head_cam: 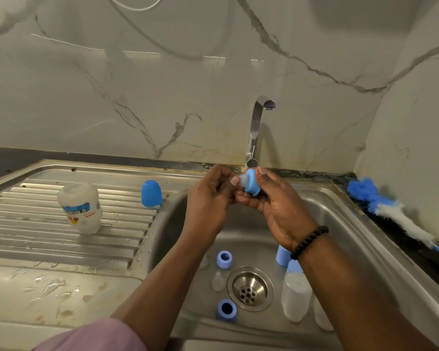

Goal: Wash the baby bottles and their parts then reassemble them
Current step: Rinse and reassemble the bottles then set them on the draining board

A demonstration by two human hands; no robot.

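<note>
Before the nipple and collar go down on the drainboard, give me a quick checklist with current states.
1. Collar gripped by right hand: ok.
2. Nipple pinched by left hand: ok.
3. Nipple seated fully in collar: cannot tell.
4. Tap off: ok, no stream visible.
5. Free space on drainboard beside the bottle and cap: ok.
6. All parts washed: not ok, rings and bottles sit in the sink.

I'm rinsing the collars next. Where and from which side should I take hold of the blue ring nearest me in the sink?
Come from above. The blue ring stands upright on the sink floor beside the drain, hole facing up; probably pinch its wall, one finger inside, thumb outside.
</note>
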